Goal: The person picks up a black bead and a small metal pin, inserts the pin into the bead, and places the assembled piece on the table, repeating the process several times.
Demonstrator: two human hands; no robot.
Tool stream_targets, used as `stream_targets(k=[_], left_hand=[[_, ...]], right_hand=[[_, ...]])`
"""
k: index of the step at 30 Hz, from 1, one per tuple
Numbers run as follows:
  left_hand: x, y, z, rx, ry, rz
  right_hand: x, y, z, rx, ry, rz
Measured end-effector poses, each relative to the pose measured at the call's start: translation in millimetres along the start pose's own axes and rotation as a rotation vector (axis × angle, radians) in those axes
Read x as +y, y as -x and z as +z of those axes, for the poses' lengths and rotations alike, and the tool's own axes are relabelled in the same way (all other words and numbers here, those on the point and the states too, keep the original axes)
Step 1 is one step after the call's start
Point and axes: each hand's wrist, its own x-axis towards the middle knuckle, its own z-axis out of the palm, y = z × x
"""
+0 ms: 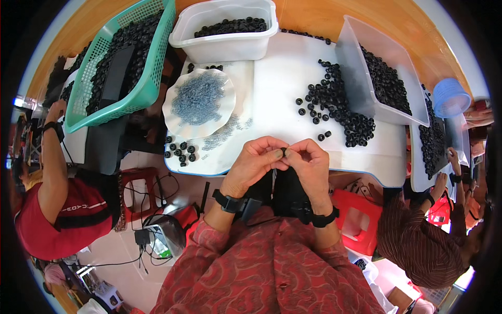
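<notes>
Just past the near edge of the table, my left hand (252,163) and my right hand (312,168) meet, fingertips pinched together around one small round black piece (284,150). Fingers cover most of it, so its exact form is hidden. Ahead and to the left is a white wavy-rimmed plate (170,112) heaped with tiny grey-blue translucent rings (197,98). A few black ring-like pieces (182,153) lie beside the plate. To the right spreads a loose pile of similar black pieces (334,99).
A white tub (227,48) and a clear bin (361,78), both holding black pieces, stand at the back. The green basket (149,78) is at the far left. Other people work on both sides; red stools (355,222) and cables lie below.
</notes>
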Motion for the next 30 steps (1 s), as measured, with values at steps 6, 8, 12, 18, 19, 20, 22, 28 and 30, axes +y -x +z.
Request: stream_targets(k=[6, 8, 12, 18, 19, 20, 22, 28, 30], left_hand=[[0, 1, -1, -0.033, 0.070, 0.028], [-1, 1, -4, -0.042, 0.077, 0.031], [-1, 1, -6, -0.062, 0.098, 0.029], [-1, 0, -8, -0.069, 0.111, 0.041], [-1, 1, -8, -0.068, 0.113, 0.044], [-1, 1, -8, -0.064, 0.114, 0.044], [-1, 1, -8, -0.063, 0.117, 0.045], [1, 3, -6, -0.062, 0.126, 0.047], [0, 3, -6, -0.062, 0.127, 0.057]], right_hand=[[-4, -11, -12, -0.048, 0.103, -0.041], [0, -23, -22, 0.046, 0.195, -0.147], [1, -57, -48, 0.291, 0.706, -0.493], [7, -77, -58, 0.353, 1.162, -0.461], [7, -78, -57, 0.330, 1.203, -0.451], [6, -78, -56, 0.307, 1.244, -0.441], [7, -80, -56, 0.300, 1.273, -0.451], [6, -77, -54, 0.293, 1.295, -0.492], [5, -75, -54, 0.295, 1.280, -0.498]])
